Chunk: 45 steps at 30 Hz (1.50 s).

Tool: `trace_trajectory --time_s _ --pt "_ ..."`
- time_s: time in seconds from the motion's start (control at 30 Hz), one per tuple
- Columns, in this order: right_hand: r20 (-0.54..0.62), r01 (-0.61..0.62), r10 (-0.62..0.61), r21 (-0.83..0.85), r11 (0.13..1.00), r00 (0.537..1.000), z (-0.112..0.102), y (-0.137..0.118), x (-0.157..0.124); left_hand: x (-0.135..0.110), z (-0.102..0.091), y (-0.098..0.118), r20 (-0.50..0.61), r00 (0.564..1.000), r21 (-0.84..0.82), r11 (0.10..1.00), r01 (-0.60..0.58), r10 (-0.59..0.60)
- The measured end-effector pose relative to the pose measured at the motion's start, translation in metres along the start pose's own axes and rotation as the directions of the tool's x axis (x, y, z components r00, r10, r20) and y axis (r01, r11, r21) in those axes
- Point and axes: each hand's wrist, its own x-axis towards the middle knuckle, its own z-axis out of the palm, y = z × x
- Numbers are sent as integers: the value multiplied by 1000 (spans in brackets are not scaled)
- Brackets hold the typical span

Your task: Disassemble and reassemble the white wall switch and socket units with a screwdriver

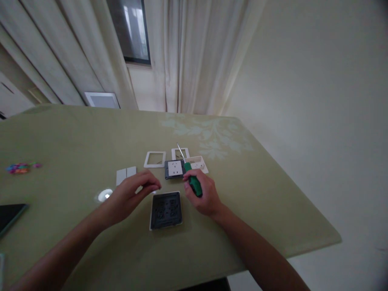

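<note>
My right hand (204, 192) grips a green-handled screwdriver (194, 182), its metal shaft pointing up and away to the left. Over the table, my left hand (136, 192) is closed with thumb and fingertips together; whatever may be between them is too small to make out. Just below and between the hands lies a square switch or socket piece (166, 210), its dark back facing up inside a white edge. Beyond it sits a wall socket (175, 168) with a white face and dark frame. A white box-like piece (198, 165) lies right of that, partly behind the screwdriver.
Two white frames (145, 159) lie behind the socket, with small screws inside them. Two pale switch plates (126, 173) are beyond my left hand. Colourful small items (21, 168) and a dark flat object (10, 216) lie left on the green-covered table (257, 202).
</note>
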Motion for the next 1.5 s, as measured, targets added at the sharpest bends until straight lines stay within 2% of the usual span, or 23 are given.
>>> trace_trajectory --time_s 0.07,0.13,0.27,0.37,0.5,0.63,1.0,1.3,1.4,1.5 --pt "78 34 -35 17 999 996 -5 2 1 -15 -3 -9 25 1000 -107 994 -15 18" --pt "204 60 -70 51 997 976 -13 5 4 -26 -8 -23 85 996 -182 983 -7 22" --pt "411 54 -101 124 991 906 -33 12 12 -36 -19 -43 296 952 -218 966 142 -73" --pt "488 18 -83 136 991 869 -41 16 14 -39 -18 -42 380 908 -192 945 266 -178" --pt "532 -23 -53 136 990 845 -41 19 13 -39 -6 -31 447 855 -187 907 377 -263" --pt "551 -48 -38 140 989 833 -36 19 11 -39 0 -25 427 858 -202 895 397 -285" --pt "558 -41 -57 161 986 828 -31 17 8 -40 -1 -17 355 892 -218 904 368 -278" --pt "555 -55 -54 178 982 830 -33 17 10 -41 -3 -13 344 905 -199 923 330 -249" --pt "559 -56 -52 175 983 827 -34 17 10 -41 -4 -16 285 929 -213 929 303 -237" --pt "557 -55 -53 175 983 829 -34 16 10 -39 -3 -19 166 974 -221 957 187 -152"
